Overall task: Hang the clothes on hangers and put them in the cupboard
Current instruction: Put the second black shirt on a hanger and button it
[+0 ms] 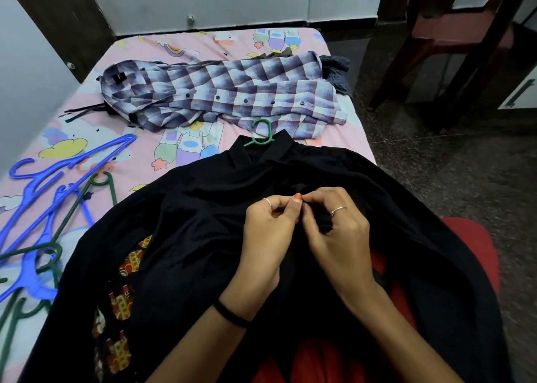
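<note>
On bed (203, 48) | black shirt (189, 208) collar away, green hanger (260, 134) inside | left hand (268, 225), right hand (338, 228) pinch placket

- A thin silver ring is worn on a finger of the left hand (268, 222).
- Orange polish is seen on its thumbnail.
- A black band (231, 314) is worn below that hand, at the wrist.
- A silver ring is worn on the right hand (338, 225).
</note>
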`<action>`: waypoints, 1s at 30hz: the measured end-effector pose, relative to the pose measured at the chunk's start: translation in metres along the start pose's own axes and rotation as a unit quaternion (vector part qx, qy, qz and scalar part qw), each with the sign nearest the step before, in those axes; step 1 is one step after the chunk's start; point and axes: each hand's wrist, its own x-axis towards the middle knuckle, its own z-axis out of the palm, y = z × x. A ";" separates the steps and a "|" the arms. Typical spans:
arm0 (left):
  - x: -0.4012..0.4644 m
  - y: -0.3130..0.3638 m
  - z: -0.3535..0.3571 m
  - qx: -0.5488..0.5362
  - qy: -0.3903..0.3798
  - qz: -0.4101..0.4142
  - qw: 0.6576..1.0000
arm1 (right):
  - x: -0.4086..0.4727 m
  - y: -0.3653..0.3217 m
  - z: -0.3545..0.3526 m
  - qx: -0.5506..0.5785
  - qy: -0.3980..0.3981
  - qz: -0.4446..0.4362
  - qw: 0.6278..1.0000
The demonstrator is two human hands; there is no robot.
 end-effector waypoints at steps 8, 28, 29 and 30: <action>0.001 0.002 0.006 -0.109 0.009 -0.050 0.993 | 0.006 0.005 0.003 0.105 -0.036 0.081 0.991; 0.004 -0.001 0.006 -0.040 0.012 0.014 0.999 | 0.010 0.005 -0.005 0.390 -0.069 0.245 0.885; 0.003 0.001 0.006 -0.024 0.015 0.033 0.999 | 0.010 0.005 -0.007 0.397 -0.072 0.250 0.880; 0.003 0.002 0.006 -0.007 0.020 0.053 0.998 | 0.010 0.004 -0.008 0.397 -0.073 0.251 0.880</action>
